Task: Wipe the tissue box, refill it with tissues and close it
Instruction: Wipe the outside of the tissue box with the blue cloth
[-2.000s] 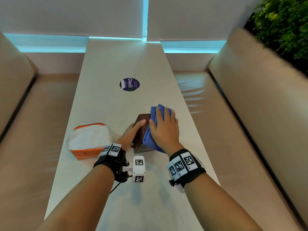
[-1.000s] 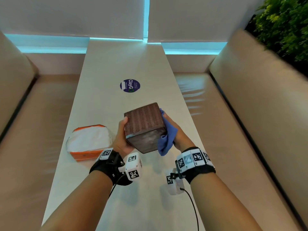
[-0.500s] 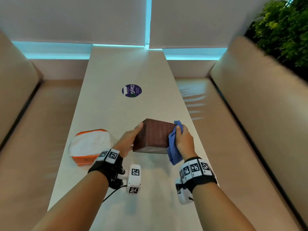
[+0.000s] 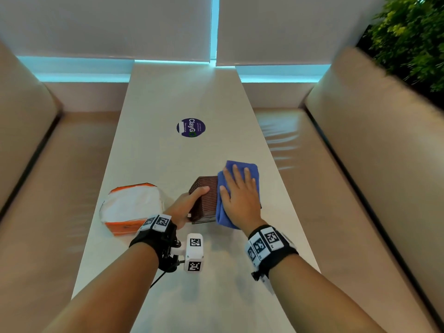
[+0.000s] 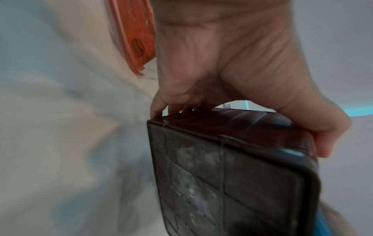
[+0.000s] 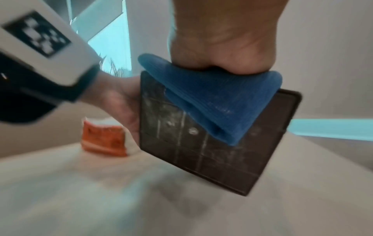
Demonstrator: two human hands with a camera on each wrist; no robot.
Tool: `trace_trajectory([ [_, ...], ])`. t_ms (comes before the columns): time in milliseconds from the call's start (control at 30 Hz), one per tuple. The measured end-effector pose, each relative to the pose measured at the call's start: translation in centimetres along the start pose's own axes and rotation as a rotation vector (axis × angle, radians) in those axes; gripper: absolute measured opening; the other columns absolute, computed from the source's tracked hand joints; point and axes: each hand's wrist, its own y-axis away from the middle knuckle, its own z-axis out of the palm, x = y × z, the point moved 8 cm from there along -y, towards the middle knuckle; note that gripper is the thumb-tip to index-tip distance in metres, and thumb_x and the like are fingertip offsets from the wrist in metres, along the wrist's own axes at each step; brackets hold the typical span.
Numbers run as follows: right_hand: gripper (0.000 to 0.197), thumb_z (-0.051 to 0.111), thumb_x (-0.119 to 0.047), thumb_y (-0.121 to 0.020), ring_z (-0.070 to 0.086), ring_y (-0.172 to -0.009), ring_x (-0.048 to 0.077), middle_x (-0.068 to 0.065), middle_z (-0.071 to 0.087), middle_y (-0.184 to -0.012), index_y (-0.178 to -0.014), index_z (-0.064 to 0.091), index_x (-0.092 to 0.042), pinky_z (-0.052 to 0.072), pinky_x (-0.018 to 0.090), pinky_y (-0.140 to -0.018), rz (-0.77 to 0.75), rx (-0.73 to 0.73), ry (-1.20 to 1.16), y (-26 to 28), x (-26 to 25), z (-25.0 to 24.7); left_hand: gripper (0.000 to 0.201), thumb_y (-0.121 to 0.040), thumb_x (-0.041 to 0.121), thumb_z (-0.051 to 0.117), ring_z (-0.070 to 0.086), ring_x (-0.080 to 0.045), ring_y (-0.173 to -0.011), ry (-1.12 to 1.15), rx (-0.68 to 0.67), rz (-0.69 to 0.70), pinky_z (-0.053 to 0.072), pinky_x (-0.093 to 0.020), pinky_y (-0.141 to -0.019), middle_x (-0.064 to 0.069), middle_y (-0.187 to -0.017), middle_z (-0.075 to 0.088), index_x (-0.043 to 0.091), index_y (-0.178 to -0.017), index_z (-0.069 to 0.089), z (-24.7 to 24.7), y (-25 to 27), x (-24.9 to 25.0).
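The brown woven tissue box (image 4: 206,203) lies turned on its side over the white table (image 4: 168,97), its dusty dark base (image 6: 201,151) facing me. My left hand (image 4: 192,203) grips its left side, thumb on the upper face and fingers curled round the far edge. A folded blue cloth (image 4: 249,170) covers the upper face. My right hand (image 4: 236,186) presses flat on the cloth with straight, spread fingers. The orange-and-white tissue pack (image 4: 131,207) lies left of the box. The box base (image 5: 232,183) fills the left wrist view. Whether the box touches the table I cannot tell.
A round purple sticker (image 4: 191,127) sits on the table farther out. Beige bench seats (image 4: 324,188) run along both sides. A green plant (image 4: 413,37) stands at the far right. The table's right edge is close to the cloth.
The box was lifted and turned in both hands. My right hand moved from holding the cloth against the box's right side to lying flat on the cloth over the upper face.
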Motion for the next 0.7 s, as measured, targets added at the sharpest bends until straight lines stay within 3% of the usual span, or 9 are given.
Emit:
trace_trajectory([
  [100,0.052,0.025,-0.041,-0.101,0.001,-0.147,0.037,0.004,0.002,-0.162,-0.151,0.013,-0.030,0.010,0.052,-0.120,0.311,0.002,-0.096,-0.8,3.7,-0.4,0.047,-0.090,0.044,0.054,0.059,-0.018,-0.092,-0.002,-0.001,0.000,0.047,-0.032,-0.074,-0.008,-0.111,0.065,0.012,-0.124,0.057,0.2,0.3,0.0],
  [200,0.053,0.019,-0.038,-0.103,0.003,-0.146,0.041,0.011,-0.001,-0.161,-0.153,0.006,-0.024,0.010,0.051,-0.120,0.487,-0.057,-0.162,-0.7,4.1,-0.2,0.038,-0.092,0.038,0.054,0.061,-0.013,-0.086,0.021,0.006,0.012,0.051,-0.024,-0.060,-0.004,-0.103,0.067,0.013,-0.121,0.058,0.6,0.5,0.1],
  [300,0.056,0.019,-0.033,-0.103,-0.001,-0.148,0.035,0.014,0.000,-0.161,-0.153,0.005,-0.014,0.003,0.046,-0.121,0.251,-0.025,0.000,0.1,-0.1,-0.2,0.036,-0.093,0.038,0.053,0.064,-0.011,-0.078,0.035,0.016,0.030,0.050,-0.014,-0.046,-0.004,-0.095,0.069,0.010,-0.114,0.061,0.7,0.6,0.1],
  [367,0.059,0.009,-0.036,-0.098,-0.004,-0.149,0.030,0.011,-0.001,-0.161,-0.152,0.006,-0.014,-0.002,0.043,-0.121,0.031,-0.041,0.026,1.1,-3.3,0.6,0.048,-0.090,0.046,0.055,0.066,-0.015,-0.078,0.018,0.029,0.021,0.052,-0.019,-0.051,-0.012,-0.100,0.071,0.006,-0.115,0.063,0.4,0.5,-0.2],
  [433,0.063,0.003,-0.039,-0.093,-0.004,-0.149,0.026,0.006,0.001,-0.162,-0.152,0.009,-0.018,-0.002,0.042,-0.121,-0.098,-0.063,0.004,1.8,-4.4,1.2,0.055,-0.087,0.051,0.056,0.065,-0.021,-0.086,0.014,0.037,-0.013,0.054,-0.027,-0.065,-0.019,-0.112,0.068,0.006,-0.117,0.063,-0.1,0.2,-0.7],
  [500,0.055,0.020,-0.041,-0.100,-0.004,-0.150,0.025,0.002,0.003,-0.162,-0.152,0.011,-0.025,-0.001,0.043,-0.121,-0.106,-0.067,-0.017,1.3,-3.4,1.2,0.056,-0.086,0.054,0.056,0.064,-0.025,-0.099,0.027,0.034,-0.047,0.053,-0.034,-0.078,-0.016,-0.117,0.067,0.009,-0.119,0.062,-0.5,0.1,-1.2],
  [600,0.058,0.031,-0.045,-0.099,0.002,-0.149,0.029,0.003,0.005,-0.162,-0.151,0.014,-0.028,0.006,0.045,-0.121,0.044,-0.030,-0.021,-0.3,0.1,0.6,0.056,-0.085,0.057,0.055,0.060,-0.029,-0.111,0.039,0.033,-0.082,0.050,-0.043,-0.094,-0.012,-0.118,0.065,0.012,-0.118,0.062,-1.1,0.1,-2.0],
  [700,0.058,0.033,-0.043,-0.100,0.022,-0.145,0.027,0.001,0.009,-0.161,-0.152,0.013,-0.028,0.029,0.041,-0.114,0.200,-0.150,-0.238,-1.4,3.3,0.3,0.044,-0.085,0.055,0.056,0.058,-0.029,-0.106,0.070,0.034,-0.091,0.048,-0.042,-0.093,-0.012,-0.114,0.064,0.017,-0.105,0.064,-1.3,0.0,-2.3],
])
